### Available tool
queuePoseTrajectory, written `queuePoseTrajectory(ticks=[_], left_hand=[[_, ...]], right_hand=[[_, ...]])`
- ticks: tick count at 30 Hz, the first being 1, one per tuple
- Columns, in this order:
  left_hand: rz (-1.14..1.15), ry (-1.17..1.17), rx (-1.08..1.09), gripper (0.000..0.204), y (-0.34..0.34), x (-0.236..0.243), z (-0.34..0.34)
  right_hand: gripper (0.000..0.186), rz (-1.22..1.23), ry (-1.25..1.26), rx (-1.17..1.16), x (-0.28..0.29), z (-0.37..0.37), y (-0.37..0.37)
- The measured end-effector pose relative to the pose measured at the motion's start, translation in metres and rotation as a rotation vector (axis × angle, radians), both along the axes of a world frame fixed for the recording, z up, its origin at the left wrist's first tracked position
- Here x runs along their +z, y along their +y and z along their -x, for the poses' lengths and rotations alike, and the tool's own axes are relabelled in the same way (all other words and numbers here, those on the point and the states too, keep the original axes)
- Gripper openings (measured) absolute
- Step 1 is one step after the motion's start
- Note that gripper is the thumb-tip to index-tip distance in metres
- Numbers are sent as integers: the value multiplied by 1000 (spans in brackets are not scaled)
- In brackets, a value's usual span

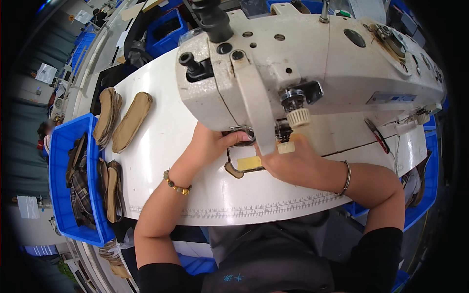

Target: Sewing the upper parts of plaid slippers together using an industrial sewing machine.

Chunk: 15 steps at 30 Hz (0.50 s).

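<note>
A large white sewing machine (312, 58) stands over the white table. My left hand (211, 141) reaches in by its needle end, the thumb pressed on a dark-edged fabric piece. The tan, rounded end of this shoe piece (234, 170) shows on the table below the machine head. My right hand (289, 158) is on the other side of the needle area, close to the piece. Its fingers are mostly hidden behind the machine's lever (256, 97) and cream knobs. The needle and the piece's far part are covered by my hands and the machine.
Tan slipper-shaped pieces (132, 122) lie in stacks on the table's left. A blue bin (56, 180) holding plaid and dark pieces stands beside them. Red-and-black thread snips (377, 136) lie on the right, near another blue bin (430, 190). A printed ruler (254, 211) follows the front edge.
</note>
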<state>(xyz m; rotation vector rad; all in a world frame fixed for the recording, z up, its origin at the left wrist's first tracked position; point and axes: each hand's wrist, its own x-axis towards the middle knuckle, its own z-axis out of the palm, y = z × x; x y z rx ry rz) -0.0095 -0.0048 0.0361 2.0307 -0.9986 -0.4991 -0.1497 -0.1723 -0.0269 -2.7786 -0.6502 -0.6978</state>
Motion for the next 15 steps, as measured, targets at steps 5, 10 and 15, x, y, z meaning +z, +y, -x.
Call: queuePoseTrajectory(ticks=[5, 10, 15], left_hand=[[-146, 171, 28, 34, -1, 11, -4], [-5, 4, -37, 35, 0, -3, -2], [83, -202, -118, 34, 6, -9, -8]], right_hand=[[23, -32, 33, -6, 19, 2, -1], [26, -43, 26, -8, -31, -3, -3], [19, -15, 51, -121, 7, -2, -3]])
